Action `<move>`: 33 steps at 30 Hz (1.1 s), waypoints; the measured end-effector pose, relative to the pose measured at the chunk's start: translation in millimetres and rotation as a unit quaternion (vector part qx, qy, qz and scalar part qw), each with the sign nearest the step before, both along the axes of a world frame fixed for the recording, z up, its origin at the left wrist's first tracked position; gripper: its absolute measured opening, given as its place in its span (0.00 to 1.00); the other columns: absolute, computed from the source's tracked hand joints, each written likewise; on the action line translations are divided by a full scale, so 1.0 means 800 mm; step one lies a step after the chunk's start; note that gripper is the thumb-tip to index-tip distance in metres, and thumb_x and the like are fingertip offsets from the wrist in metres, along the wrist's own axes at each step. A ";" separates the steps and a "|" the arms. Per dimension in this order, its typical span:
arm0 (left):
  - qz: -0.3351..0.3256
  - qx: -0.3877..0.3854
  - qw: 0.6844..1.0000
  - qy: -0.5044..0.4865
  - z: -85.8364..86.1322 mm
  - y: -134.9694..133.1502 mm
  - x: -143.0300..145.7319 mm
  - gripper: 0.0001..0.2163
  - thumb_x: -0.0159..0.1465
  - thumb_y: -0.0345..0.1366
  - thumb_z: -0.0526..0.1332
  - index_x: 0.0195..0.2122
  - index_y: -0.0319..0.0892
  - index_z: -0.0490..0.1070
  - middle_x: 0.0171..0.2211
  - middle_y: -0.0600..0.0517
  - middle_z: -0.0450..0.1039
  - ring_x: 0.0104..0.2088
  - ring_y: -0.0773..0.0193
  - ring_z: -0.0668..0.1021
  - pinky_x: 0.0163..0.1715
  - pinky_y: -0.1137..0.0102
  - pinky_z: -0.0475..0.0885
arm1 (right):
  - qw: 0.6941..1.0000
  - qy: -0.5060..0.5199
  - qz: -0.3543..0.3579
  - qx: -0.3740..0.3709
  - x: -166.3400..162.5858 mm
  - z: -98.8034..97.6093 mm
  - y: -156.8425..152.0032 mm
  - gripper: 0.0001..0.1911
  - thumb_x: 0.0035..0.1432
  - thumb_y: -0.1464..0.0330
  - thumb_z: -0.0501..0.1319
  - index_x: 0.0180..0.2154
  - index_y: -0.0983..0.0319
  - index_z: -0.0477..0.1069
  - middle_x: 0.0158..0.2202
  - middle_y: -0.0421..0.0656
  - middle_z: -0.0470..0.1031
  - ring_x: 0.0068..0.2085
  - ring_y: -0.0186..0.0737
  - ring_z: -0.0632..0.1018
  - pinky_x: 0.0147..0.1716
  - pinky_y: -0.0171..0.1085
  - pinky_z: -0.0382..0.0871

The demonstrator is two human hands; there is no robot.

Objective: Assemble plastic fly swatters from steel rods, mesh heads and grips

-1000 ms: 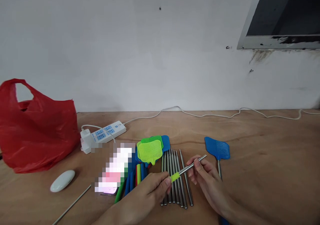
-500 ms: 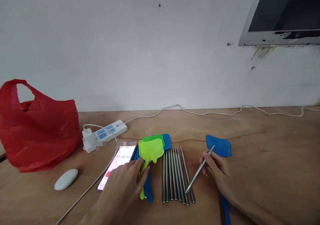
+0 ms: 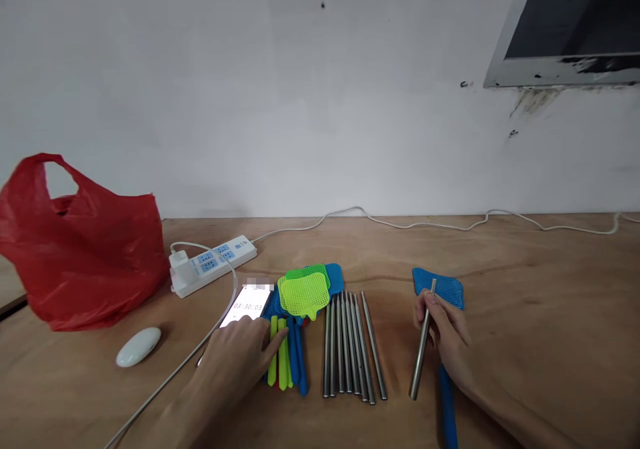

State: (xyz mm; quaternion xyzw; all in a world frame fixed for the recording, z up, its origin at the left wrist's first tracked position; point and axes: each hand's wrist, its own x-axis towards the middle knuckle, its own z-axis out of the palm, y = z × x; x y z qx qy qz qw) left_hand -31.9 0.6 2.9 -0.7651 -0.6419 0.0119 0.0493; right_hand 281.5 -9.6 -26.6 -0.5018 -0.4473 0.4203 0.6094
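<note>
My right hand (image 3: 447, 339) is closed round a steel rod (image 3: 421, 352) and holds it nearly upright over a blue fly swatter (image 3: 440, 289) lying on the wooden table (image 3: 525, 316). My left hand (image 3: 235, 362) rests with loose, parted fingers on the handles of a pile of green, yellow and blue fly swatter heads (image 3: 305, 292) and covers part of a lit phone (image 3: 247, 306). Between my hands several steel rods (image 3: 350, 349) lie side by side.
A red plastic bag (image 3: 80, 249) stands at the left. Beside it are a white power strip (image 3: 213, 262) with a cable along the wall, a white mouse (image 3: 139, 346) and a thin loose rod (image 3: 165, 382). A dark window frame (image 3: 565, 36) is at the upper right.
The yellow-green swatter head came off the rod and my left hand laid it on the pile. My right hand carried the bare rod to the right and turned it nearly upright.
</note>
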 end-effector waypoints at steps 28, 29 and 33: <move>-0.160 -0.132 0.889 -0.408 0.018 -0.062 0.091 0.14 0.74 0.40 0.50 0.41 0.45 0.75 0.34 0.52 0.78 0.37 0.57 0.79 0.37 0.69 0.68 | 0.969 -0.083 0.229 -0.035 -0.029 0.059 -0.028 0.11 0.58 0.58 0.66 0.33 0.59 0.73 0.28 0.44 0.83 0.31 0.42 0.83 0.28 0.34 0.74; -0.156 -0.124 0.886 -0.418 0.019 -0.061 0.087 0.14 0.74 0.40 0.50 0.43 0.45 0.76 0.35 0.51 0.79 0.37 0.57 0.79 0.38 0.69 0.69 | 0.968 -0.117 0.218 -0.038 -0.035 0.065 -0.028 0.11 0.58 0.59 0.66 0.33 0.59 0.73 0.28 0.43 0.83 0.31 0.42 0.83 0.29 0.34 0.74; -0.155 -0.087 0.875 -0.451 0.019 -0.060 0.067 0.13 0.72 0.41 0.54 0.48 0.49 0.79 0.39 0.50 0.81 0.39 0.57 0.81 0.39 0.70 0.72 | 0.968 -0.171 0.176 -0.058 -0.055 0.070 -0.037 0.11 0.58 0.58 0.65 0.32 0.59 0.74 0.24 0.42 0.82 0.27 0.42 0.82 0.25 0.34 0.70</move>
